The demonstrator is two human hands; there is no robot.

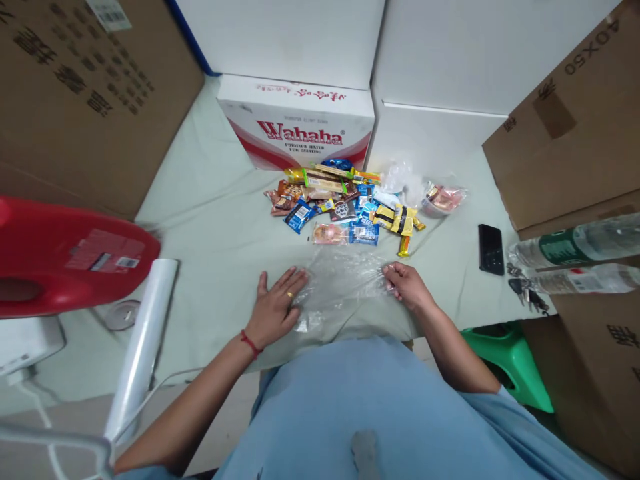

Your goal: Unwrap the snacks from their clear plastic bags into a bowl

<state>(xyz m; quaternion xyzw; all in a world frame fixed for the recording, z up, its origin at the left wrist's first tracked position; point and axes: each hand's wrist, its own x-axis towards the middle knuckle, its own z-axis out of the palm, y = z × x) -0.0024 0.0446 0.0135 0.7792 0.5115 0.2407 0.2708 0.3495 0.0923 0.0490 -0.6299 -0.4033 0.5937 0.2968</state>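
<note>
A clear plastic bag (345, 280) lies spread on the table in front of me, between my two hands. My left hand (277, 303), with a ring and a red wrist cord, rests flat with fingers stretched out at the bag's left edge. On the other side, my right hand (406, 285) pinches the bag's right edge between thumb and fingers. Just beyond the bag sits a heap of wrapped snacks (341, 211) in blue, yellow and brown packets. Right of the heap lies a clear bag with pinkish contents (443, 199).
Behind the snacks stands a white and red Wahaha carton (305, 127). A phone (491, 249), keys (527, 293) and two plastic bottles (575, 243) lie at the right. To the left are a red container (75, 260) and a white roll (143, 347). Cardboard boxes (90, 87) flank the table.
</note>
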